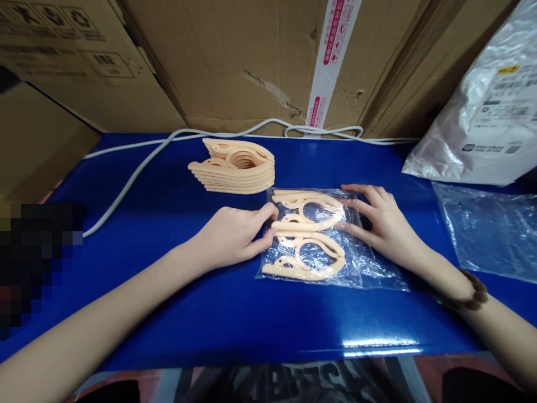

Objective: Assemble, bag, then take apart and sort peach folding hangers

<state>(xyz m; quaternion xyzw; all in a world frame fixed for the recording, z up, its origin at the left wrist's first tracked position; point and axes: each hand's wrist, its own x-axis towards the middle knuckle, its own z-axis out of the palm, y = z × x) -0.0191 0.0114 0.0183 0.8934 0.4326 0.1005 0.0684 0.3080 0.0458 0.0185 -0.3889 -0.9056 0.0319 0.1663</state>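
Two beige folding clothes hangers [319, 226] lie side by side inside a clear plastic bag [364, 268], flat on the blue table. At the bag's left edge, my left hand [237, 232] is closed, thumb and fingers pinching the plastic by the ends of the hangers. My right hand [380, 218] is open, its fingers spread and resting on the right side of the bag near the curved ends of the hangers. Just behind the bag stands a neat stack of the same beige folded hangers [235, 173].
A white cable [138, 190] runs along the back of the blue table [293, 324]. Cardboard boxes [251, 56] wall off the rear and left. To the right stand a large white plastic sack [482, 112] with labels and an unfilled clear bag [490, 235]. A pixelated patch covers the far left.
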